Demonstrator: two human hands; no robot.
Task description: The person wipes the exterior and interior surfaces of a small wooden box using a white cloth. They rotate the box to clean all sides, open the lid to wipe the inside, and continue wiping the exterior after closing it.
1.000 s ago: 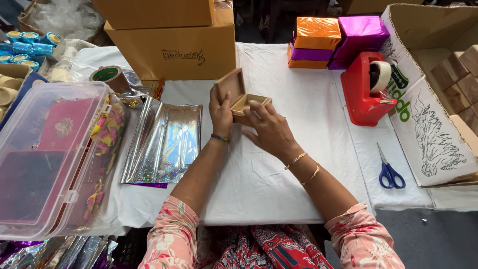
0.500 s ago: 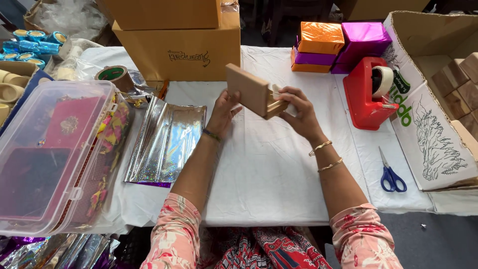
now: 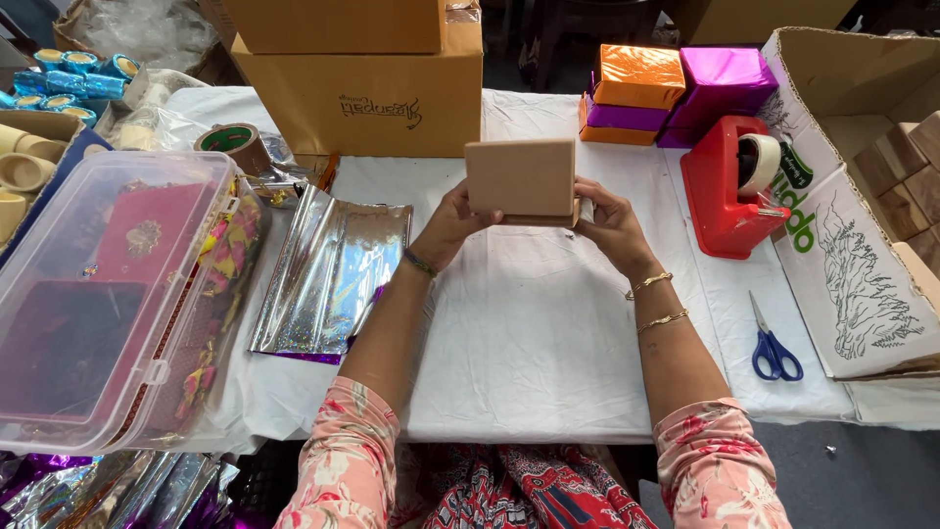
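Rotated since half a second ago, small tan wooden box (image 3: pixel 520 178) now shows its flat face, raised above white table (image 3: pixel 529 323). Left hand (image 3: pixel 452 223) grips at 9 o'clock, right hand (image 3: pixel 609 221) at 3 (both pinching edges). Inspection step, likely; next needs steady turning. Farther, 1 o'clock: red tape dispenser (image 3: pixel 729 186).
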